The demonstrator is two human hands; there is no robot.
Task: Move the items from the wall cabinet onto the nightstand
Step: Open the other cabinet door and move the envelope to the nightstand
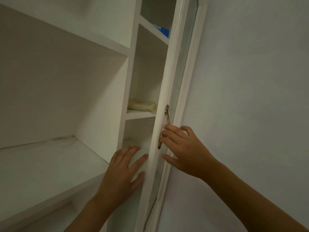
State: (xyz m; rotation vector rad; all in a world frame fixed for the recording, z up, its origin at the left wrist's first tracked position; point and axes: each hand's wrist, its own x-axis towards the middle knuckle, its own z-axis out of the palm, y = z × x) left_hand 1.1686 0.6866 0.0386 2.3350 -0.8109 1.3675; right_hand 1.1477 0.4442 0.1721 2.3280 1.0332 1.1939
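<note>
A narrow white wall cabinet [128, 91] has a glass door [168, 91] standing ajar, seen edge-on. My right hand [182, 148] curls its fingers round the lower part of the brass door handle [167, 113]. My left hand [123, 173] reaches into the lower compartment, fingers straight, resting on a white item [142, 166] there. A folded cream cloth [142, 105] lies on the shelf above. A blue item [164, 31] sits on a higher shelf.
To the left are wide open white shelves [50, 164] set in the wall. A plain white wall [250, 81] fills the right side, close behind the open door.
</note>
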